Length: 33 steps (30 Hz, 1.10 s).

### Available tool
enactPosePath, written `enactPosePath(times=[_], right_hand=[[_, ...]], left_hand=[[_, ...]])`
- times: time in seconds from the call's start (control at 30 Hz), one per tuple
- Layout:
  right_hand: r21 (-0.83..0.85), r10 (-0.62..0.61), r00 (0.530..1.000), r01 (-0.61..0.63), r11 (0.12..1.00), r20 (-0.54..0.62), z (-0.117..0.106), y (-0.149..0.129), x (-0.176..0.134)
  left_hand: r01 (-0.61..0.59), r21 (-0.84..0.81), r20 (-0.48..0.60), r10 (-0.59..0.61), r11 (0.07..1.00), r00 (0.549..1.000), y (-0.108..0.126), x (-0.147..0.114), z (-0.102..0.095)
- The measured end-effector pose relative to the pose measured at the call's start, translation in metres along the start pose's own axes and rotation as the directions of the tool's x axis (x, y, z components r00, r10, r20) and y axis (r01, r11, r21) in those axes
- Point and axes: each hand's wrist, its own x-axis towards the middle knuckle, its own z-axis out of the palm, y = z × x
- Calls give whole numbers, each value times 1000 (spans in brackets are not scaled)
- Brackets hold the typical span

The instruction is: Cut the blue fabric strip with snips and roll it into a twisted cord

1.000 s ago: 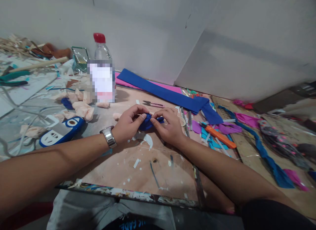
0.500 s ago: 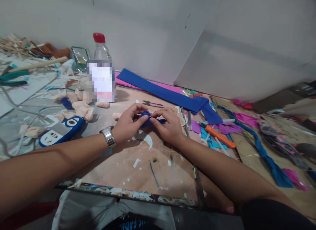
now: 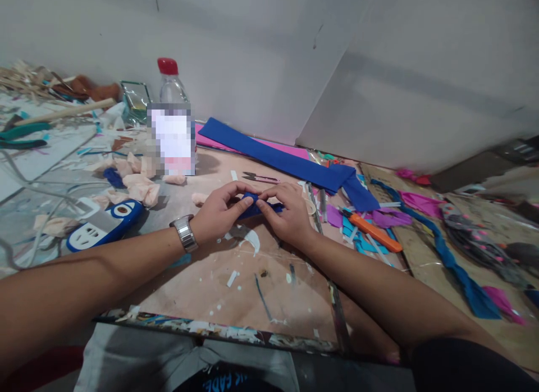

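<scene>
Between my two hands is a small piece of blue fabric (image 3: 249, 208), bunched up just above the worktable (image 3: 197, 291). My left hand (image 3: 222, 211), with a metal watch (image 3: 184, 233) on its wrist, pinches the fabric between thumb and fingers. From the other side my right hand (image 3: 288, 213) grips it, thumb and fingertips closed close to the left thumb. A bit of the fabric sticks out under the right fingers; the rest is partly hidden. Beyond the hands lie thread snips (image 3: 261, 178), and further back a long folded strip of blue fabric (image 3: 269, 156).
A phone (image 3: 172, 139), its screen blurred, leans against a red-capped bottle (image 3: 168, 66). Left are a blue-and-white power strip (image 3: 105, 226), crumpled peach fabric pieces (image 3: 141, 187) and green-handled pliers (image 3: 25, 135). Right are an orange utility knife (image 3: 374, 232), fabric scraps and a long teal strip (image 3: 446, 257).
Both hands stay in nearly the same place. The blue fabric between the fingertips has shifted slightly and looks more gathered.
</scene>
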Motion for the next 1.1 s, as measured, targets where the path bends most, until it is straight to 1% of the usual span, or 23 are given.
enactPosePath(times=[0.07,0.17,0.23,0.3,0.37,0.47,0.63,0.73,0.93,1.1], right_hand=[[-4,4,1000,-4,1000,-3,0,0,0],[-9,3,1000,-3,1000,2,0,0,0],[-11,0,1000,0,1000,-1,0,0,0],[-12,-1,1000,1,1000,-4,0,0,0],[-19,7,1000,-7,1000,1,0,-1,0],[-36,19,1000,-18,999,1,-1,-1,-1],[-43,1,1000,-2,999,-2,-1,0,-1],[-49,-7,1000,7,999,0,0,0,-1],[-51,-18,1000,19,999,22,-2,-1,-1],[-47,-20,1000,20,999,13,-2,-1,-2]], left_hand=[[5,20,-10,-5,1000,1000,1,0,-1],[98,4,-31,-98,995,995,2,0,-1],[124,-30,-56,-125,992,990,1,0,0],[97,-45,-101,-101,994,990,-1,1,0],[76,-47,-119,-81,996,990,-1,1,1],[98,-58,-91,-103,993,990,3,1,1],[141,-69,-66,-146,988,987,12,0,3],[125,-57,-62,-128,991,990,10,0,2],[101,-80,-105,-109,992,988,0,1,-1],[100,-90,-113,-110,991,988,-1,2,-1]])
